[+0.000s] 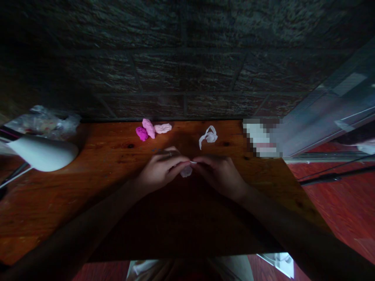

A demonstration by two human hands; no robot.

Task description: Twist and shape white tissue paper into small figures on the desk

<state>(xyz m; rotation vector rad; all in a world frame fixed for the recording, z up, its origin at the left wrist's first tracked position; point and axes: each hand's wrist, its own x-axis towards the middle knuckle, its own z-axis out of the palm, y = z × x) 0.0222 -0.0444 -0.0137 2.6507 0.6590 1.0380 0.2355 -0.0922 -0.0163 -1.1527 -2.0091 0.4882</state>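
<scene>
Over the middle of the wooden table, my left hand (165,166) and my right hand (221,173) meet at the fingertips. Both are closed in a pinch on a small thin white strip (193,162), of which only a short bit shows between them. Just below the fingertips is a pale, see-through crumpled piece (186,171); whether it is joined to the strip, I cannot tell. Beyond my right hand lies a curled white strip with a crumpled end (210,135). Past my left hand sit a magenta lump (142,134), a pink lump (148,128) and a paler pink lump (163,128), all wrinkled.
A white rounded object (48,154) stands at the left, with crumpled clear plastic (43,121) behind it. A dark stone-patterned wall (187,72) borders the table's (111,195) far edge. Toward the right are a blurred-out item (262,138) and a greyish panel (325,113).
</scene>
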